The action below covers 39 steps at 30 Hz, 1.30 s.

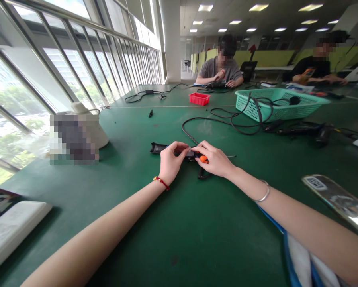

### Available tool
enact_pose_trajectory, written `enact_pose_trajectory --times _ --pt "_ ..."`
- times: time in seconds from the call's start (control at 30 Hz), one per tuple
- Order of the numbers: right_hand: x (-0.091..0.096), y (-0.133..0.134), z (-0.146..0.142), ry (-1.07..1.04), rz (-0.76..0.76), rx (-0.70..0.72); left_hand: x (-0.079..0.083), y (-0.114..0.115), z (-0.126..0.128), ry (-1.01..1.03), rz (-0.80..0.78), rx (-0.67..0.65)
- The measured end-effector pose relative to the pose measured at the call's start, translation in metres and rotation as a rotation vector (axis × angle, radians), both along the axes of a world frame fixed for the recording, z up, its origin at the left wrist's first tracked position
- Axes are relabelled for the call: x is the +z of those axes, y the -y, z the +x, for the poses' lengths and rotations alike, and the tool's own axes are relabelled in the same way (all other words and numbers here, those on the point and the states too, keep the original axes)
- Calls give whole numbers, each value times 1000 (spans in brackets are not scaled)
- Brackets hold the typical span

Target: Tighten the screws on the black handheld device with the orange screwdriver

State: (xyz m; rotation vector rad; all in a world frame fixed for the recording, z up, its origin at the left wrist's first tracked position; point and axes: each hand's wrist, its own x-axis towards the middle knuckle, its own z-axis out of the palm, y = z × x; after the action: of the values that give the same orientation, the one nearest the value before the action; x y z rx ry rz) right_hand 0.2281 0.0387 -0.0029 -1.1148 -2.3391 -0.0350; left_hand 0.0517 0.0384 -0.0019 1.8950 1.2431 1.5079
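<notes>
Both my hands meet at the middle of the green table. My left hand, with a red bracelet at the wrist, is closed on a long black device that lies flat and sticks out to the left. My right hand, with a silver bangle at the wrist, is closed round a small tool with an orange handle, held against the device. A thin metal tip pokes out to the right of this hand. A black cable runs from the device toward the back.
A teal basket with cables and a red tray stand farther back. A white object sits at the left, a phone at the right. Two other people work at the far end. Windows line the left side.
</notes>
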Motion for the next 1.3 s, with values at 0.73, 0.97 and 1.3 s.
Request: enact_pose_trajectory --times 0.73,0.97,1.3 --pt "-1 0 0 -14 -2 9 0 1 -1 3 -31 10" --pt "-1 0 0 -11 1 5 1 1 -1 2 -30 22" --pt "1 1 -1 -10 -9 9 1 2 0 -12 -29 9"
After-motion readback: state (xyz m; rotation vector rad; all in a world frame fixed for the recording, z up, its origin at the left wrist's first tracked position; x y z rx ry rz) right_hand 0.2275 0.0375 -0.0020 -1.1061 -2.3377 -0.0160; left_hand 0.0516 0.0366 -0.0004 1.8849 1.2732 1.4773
